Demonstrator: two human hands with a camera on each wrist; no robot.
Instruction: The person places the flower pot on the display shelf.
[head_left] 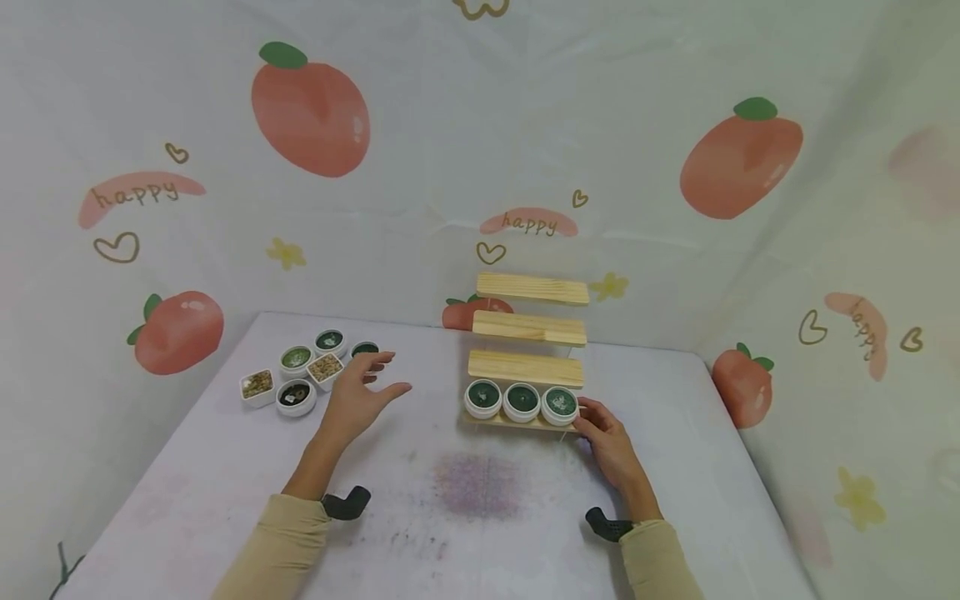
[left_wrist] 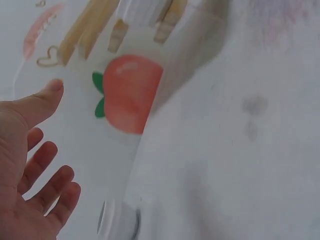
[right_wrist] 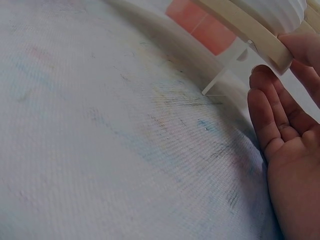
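Both arms (head_left: 309,465): tan sleeves, reaching forward over the table (head_left: 420,521), spread apart on my head feed.
Left hand (head_left: 356,403): raised just right of the loose pots, thumb and fingers parted in a relaxed curve; it partly hides one pot.
Right hand (head_left: 613,452): at the stand's right end. From the right wrist view I read thumb and finger pinching the end of the bottom board (right_wrist: 250,34), other fingers bent below it.
Stand (head_left: 528,329): one, near the table's back, four pale wooden boards stepped up like stairs.
Green pots (head_left: 521,402): three, round and white with dark green tops, in a row on the bottom board; the rightmost is beside the right hand.
Loose round pots (head_left: 296,358): four, bunched on the table's left.
Square pots (head_left: 258,385): two, speckled brown tops, same bunch.
Black wrist mounts (head_left: 347,503): two, one per wrist.
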